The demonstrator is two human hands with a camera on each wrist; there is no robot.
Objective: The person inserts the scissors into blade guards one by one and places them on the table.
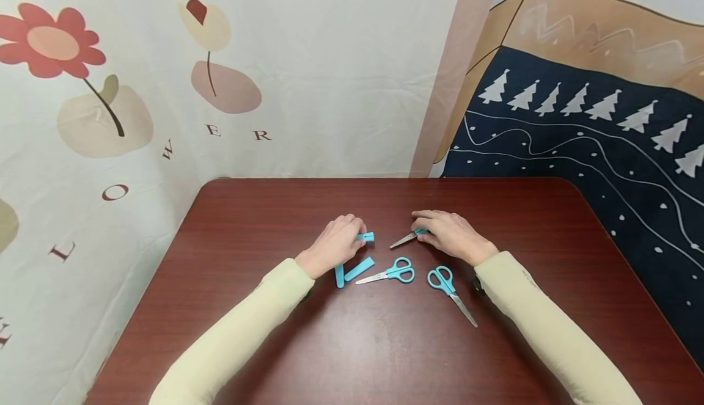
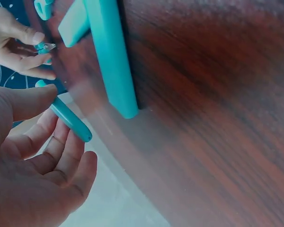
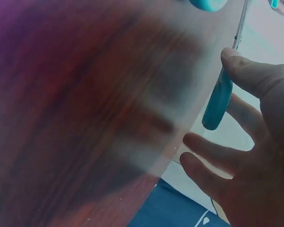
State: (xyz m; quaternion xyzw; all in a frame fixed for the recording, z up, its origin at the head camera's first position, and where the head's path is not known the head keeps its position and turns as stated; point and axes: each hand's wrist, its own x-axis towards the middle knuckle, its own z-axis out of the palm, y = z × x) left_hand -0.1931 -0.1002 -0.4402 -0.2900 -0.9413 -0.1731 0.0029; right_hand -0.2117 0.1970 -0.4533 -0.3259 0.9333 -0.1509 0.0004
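Note:
Between thumb and fingers my left hand pinches a light-blue scissors blade cover, its open end facing right. In the left wrist view this cover is a slim, round-ended sleeve. My right hand holds a small pair of scissors by the blue handles, blades closed and pointing left toward the cover. A gap separates the blade tip from the cover. Just below my left hand, two more blade covers lie on the table.
Two other blue-handled scissors lie on the brown table: one pair points left near the covers, another pair points toward the lower right. Printed cloth hangs behind the table's far edge.

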